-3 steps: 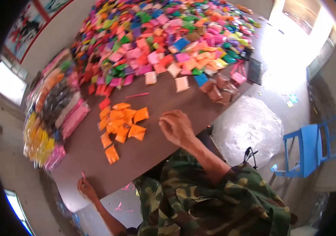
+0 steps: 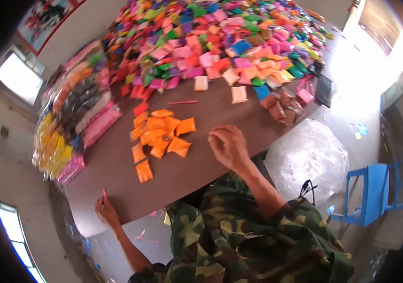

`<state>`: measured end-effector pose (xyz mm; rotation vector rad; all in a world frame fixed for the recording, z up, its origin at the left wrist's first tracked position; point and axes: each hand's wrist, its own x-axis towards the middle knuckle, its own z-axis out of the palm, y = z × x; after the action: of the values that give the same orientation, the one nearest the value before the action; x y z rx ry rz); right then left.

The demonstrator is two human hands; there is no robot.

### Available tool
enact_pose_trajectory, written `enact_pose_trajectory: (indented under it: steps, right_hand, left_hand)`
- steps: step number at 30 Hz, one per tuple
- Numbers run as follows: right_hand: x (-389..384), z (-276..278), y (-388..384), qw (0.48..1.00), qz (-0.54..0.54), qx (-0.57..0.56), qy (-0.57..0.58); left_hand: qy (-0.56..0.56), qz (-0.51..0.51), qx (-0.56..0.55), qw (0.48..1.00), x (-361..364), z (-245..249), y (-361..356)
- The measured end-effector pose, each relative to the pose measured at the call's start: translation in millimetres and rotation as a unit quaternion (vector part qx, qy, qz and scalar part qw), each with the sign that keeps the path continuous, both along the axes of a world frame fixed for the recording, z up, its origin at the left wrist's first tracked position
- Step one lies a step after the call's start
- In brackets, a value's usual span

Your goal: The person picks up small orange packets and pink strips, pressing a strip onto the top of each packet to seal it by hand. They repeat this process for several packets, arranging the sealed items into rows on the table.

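Orange packets (image 2: 161, 134) lie in a loose cluster on the brown counter (image 2: 197, 170), just left of frame centre. One more orange packet, the stray packet (image 2: 144, 170), sits apart below the cluster.

Right hand (image 2: 227, 146): rests on the counter at frame centre, just right of the orange cluster and not touching it. Its fingers are curled inward with the tips bunched toward the thumb. Whether anything is pinched between them cannot be told. The forearm runs down and right into a camouflage sleeve (image 2: 277, 226).

Left hand (image 2: 106, 210): at the counter's near edge, lower left of the frame, well apart from the orange packets. It is closed, with thumb and fingers pinching a thin pink sliver (image 2: 104, 193) that points up out of the grip.

Surroundings:
- A pink strip (image 2: 182, 102) lies flat on bare counter, just above the orange cluster.
- A mixed heap (image 2: 220, 37) of small packets in many colours covers the far counter, across the top of the frame.
- Brown packets (image 2: 281, 106) are grouped at the heap's lower right edge, near the counter's right side.
- Bundled packs (image 2: 69, 127) in yellow, pink, orange and dark tones are stacked along the left of the counter.
- A clear plastic bag (image 2: 307, 158) lies on the floor, right of centre.
- A blue chair (image 2: 376, 188) stands at the far right.
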<state>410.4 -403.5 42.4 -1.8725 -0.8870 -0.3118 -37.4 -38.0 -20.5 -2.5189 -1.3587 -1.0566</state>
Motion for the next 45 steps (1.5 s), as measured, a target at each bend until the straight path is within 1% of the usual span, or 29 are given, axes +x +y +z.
enact_pose_trajectory:
  steps: [3,4,6,9,12,15,18,19,21,24,28,31,33,40,43,45]
  right_hand:
    - [-8,2,20,1.000,-0.008,0.017,0.008]
    - [-8,3,19,1.000,-0.009,0.013,0.006]
    - [-9,5,19,1.000,-0.005,-0.006,-0.012]
    - [-10,8,18,0.999,0.013,-0.041,-0.020]
    - [-23,17,20,0.994,0.036,-0.099,-0.043]
    - [-45,45,38,0.985,0.109,-0.093,-0.095]
    - [-56,57,60,0.964,0.169,-0.143,-0.146]
    - [-55,49,67,0.956,0.178,-0.167,-0.160]
    - [-54,35,71,0.951,0.185,-0.187,-0.161]
    - [-55,28,61,0.944,0.195,-0.208,-0.165]
    - [-66,33,28,0.934,0.210,-0.247,-0.148]
    - [-74,25,17,0.934,0.196,-0.255,-0.157]
    - [-76,28,18,0.931,0.198,-0.267,-0.149]
    - [-70,37,26,0.925,0.192,-0.281,-0.171]
    - [-65,55,39,0.933,0.201,-0.244,-0.173]
    - [-63,46,43,0.918,0.221,-0.272,-0.187]
  left_hand:
    - [0.022,0.020,0.000,1.000,-1,36,11]
    - [0.020,0.019,-0.014,1.000,-1,35,11]
    - [0.005,0.019,-0.001,1.000,6,38,3]
    - [0.003,0.045,-0.022,0.999,15,53,-10]
    - [0.006,0.049,-0.022,0.999,14,51,-10]
    - [0.006,0.058,-0.040,0.998,19,59,-16]
    - [0.013,0.041,0.007,0.999,13,51,-9]
    - [0.010,0.039,0.001,0.999,12,50,-8]
    - [0.001,0.038,-0.009,0.999,16,52,-11]
    - [0.025,0.054,-0.036,0.998,21,64,-21]
    - [0.021,0.046,-0.016,0.999,23,63,-22]
    - [0.021,0.044,-0.003,0.999,21,60,-18]
    - [0.024,0.042,0.009,0.999,19,58,-16]
    - [0.019,0.055,-0.018,0.998,20,60,-16]
    - [0.018,0.058,-0.016,0.998,20,58,-14]
    - [0.017,0.060,-0.015,0.998,21,58,-14]
